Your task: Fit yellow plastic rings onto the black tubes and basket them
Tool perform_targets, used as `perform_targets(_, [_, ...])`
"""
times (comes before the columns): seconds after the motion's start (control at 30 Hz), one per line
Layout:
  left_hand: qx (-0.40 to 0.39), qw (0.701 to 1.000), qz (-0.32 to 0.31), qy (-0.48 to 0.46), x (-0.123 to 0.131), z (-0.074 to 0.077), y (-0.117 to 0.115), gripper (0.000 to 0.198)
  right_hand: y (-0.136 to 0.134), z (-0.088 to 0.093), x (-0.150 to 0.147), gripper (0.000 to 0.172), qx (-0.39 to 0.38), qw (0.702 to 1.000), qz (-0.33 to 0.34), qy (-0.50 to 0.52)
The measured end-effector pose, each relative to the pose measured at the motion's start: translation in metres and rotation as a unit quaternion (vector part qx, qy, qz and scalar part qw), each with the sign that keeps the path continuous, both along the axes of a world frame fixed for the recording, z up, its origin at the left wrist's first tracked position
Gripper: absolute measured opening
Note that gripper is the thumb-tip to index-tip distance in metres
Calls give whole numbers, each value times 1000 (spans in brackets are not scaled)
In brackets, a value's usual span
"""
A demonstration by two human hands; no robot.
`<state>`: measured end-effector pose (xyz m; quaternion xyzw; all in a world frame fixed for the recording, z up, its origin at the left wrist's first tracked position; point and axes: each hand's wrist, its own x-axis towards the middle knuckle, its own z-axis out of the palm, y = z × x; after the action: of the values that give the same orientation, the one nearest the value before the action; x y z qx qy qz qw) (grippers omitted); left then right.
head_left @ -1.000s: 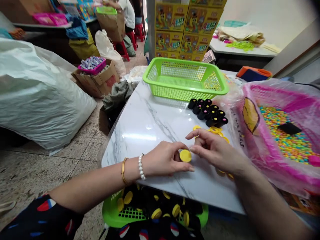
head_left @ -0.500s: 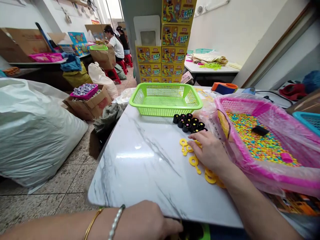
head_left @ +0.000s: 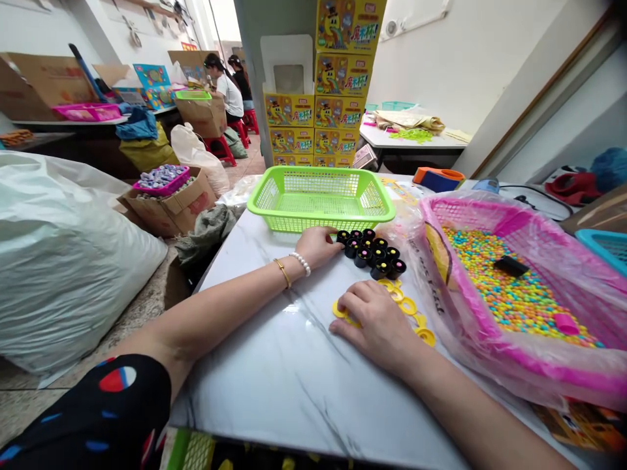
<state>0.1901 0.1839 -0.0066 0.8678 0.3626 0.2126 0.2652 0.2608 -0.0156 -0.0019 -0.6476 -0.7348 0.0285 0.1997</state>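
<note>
Since the black plastic cylindrical caps (head_left: 369,253) stand packed close on a white marble table (head_left: 255,398), they seem kept within easy reach of the left hand (head_left: 317,248), which lies half curled against the nearest ones; whether it has hold of 1, I cannot tell from here. Flat yellow plastic rings (head_left: 407,305) lie scattered just below the caps, and the right hand (head_left: 377,325) rests over the nearest of them, its fingers open and loosely spread, apparently pressing down rather than gripping. A lime-green mesh plastic basket (head_left: 321,199) sits just beyond the caps. To the right, a pink plastic crate lined with clear film (head_left: 470,219) holds a heap of small multicoloured beads (head_left: 514,287). On the left, a bulging white sack (head_left: 63,274) slumps on the floor, while stacked yellow printed cartons (head_left: 337,111) rise behind the table, and 2 co-workers (head_left: 225,88) sit farther back.
</note>
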Motion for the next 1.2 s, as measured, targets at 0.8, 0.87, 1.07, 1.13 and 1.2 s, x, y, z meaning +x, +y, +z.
perform_targets(0.8, [-55,986,-159,-13,-127,3,-118,32,-13,14,-5,30,-8,980,106,168])
perform_targets(0.87, [-51,985,-167,-16,-127,2,-116,33,-14,14,-7,31,-13,981,105,161])
perform_targets(1.07, [-39,985,-165,-33,-128,-1,-117,28,-12,13,-9,28,-17,984,103,144])
perform_targets(1.13, [-42,985,-164,-33,-127,-1,-117,27,-12,14,-9,28,-12,984,104,144])
perform_targets(1.2, [-48,985,-164,-32,-128,1,-117,25,-12,15,-10,28,-10,985,105,140])
